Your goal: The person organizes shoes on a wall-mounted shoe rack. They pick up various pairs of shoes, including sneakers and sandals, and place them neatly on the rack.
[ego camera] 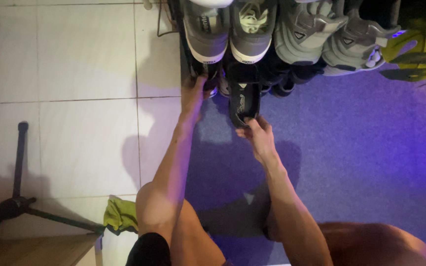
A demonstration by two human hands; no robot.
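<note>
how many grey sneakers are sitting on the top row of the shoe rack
4, side by side along the top: the first above the left hand, the second above the black shoe the right hand grips, the third, the fourth. More may lie beyond the frame.

4 grey sneakers (pixel 252 34), 1 black shoe (pixel 244 98), 1 tripod (pixel 16 202), 1 green cloth (pixel 121 215).

Glossy white floor tiles (pixel 75 59); matt purple carpet (pixel 361 148); matt black shoe (pixel 244 96).

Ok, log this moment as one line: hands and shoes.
left hand: on dark shoe at rack's lower row | right hand: gripping heel of black shoe | grey sneakers: above | mat: purple
</note>
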